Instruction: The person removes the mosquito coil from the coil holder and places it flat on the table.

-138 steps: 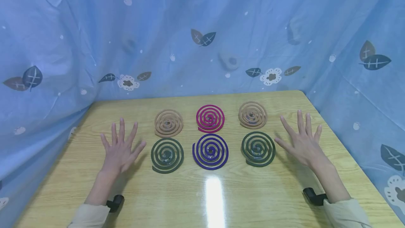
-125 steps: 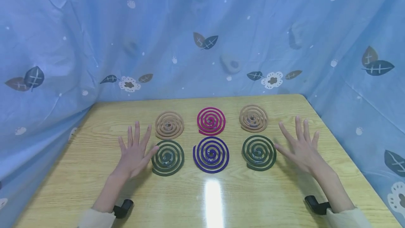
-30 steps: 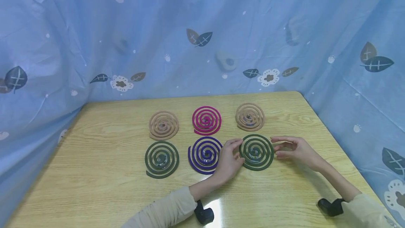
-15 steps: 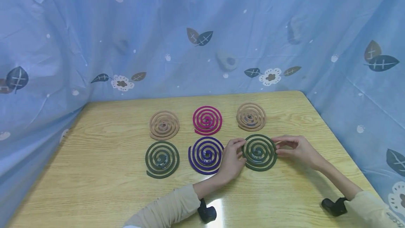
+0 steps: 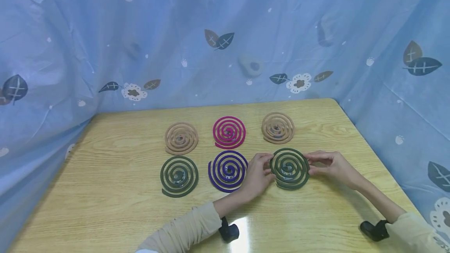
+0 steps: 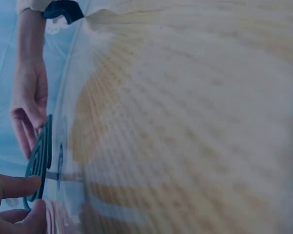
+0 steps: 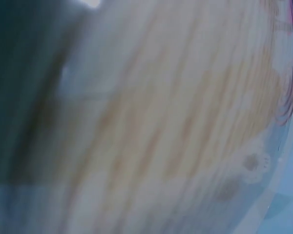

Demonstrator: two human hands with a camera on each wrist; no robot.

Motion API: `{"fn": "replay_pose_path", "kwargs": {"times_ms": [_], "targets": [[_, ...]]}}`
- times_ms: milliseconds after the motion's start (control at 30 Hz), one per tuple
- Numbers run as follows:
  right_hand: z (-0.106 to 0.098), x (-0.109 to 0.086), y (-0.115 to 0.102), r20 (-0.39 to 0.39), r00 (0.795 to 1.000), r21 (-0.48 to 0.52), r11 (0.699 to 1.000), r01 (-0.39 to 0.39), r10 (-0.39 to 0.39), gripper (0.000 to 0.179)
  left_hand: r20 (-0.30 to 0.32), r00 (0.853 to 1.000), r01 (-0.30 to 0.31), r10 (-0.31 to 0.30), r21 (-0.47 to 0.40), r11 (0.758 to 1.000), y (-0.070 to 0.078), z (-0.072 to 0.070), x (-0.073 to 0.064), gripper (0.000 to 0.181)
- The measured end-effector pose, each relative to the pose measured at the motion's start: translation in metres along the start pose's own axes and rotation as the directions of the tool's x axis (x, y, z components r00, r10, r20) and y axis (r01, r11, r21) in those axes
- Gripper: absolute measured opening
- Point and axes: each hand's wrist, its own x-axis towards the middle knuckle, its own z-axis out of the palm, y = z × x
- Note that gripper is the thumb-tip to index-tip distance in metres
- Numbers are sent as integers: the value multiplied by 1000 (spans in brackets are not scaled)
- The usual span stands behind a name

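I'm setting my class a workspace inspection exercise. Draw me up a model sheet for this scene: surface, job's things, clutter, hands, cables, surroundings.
Surface: wood-grain table, with bright glare near the front.
Job's things: six spiral coils in two rows. Back, left to right: left tan coil, magenta coil, right tan coil. Front: left green coil, purple coil, right green coil.
Clutter: nothing seen.
Hands: left hand pinches the right green coil's left edge; right hand grips its right edge. Whether it is lifted, I cannot tell.
Cables: nothing seen.
Surroundings: blue cloth printed with leaves and flowers, behind and on both sides.
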Motion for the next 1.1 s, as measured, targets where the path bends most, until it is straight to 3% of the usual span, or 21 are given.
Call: {"fn": "replay_pose_path", "kwargs": {"times_ms": [300,600,1100], "targets": [[0,0,3,61,998,169,986,-3,-7,53,33,999,12,-10,-65,998,-1,-2,3,60],[1,-1,5,46,999,64,998,6,-9,54,35,999,26,-24,-57,998,-5,0,4,61],[2,1,2,61,998,51,998,-25,22,55,44,999,26,-22,-104,994,-3,-4,7,61]]}}
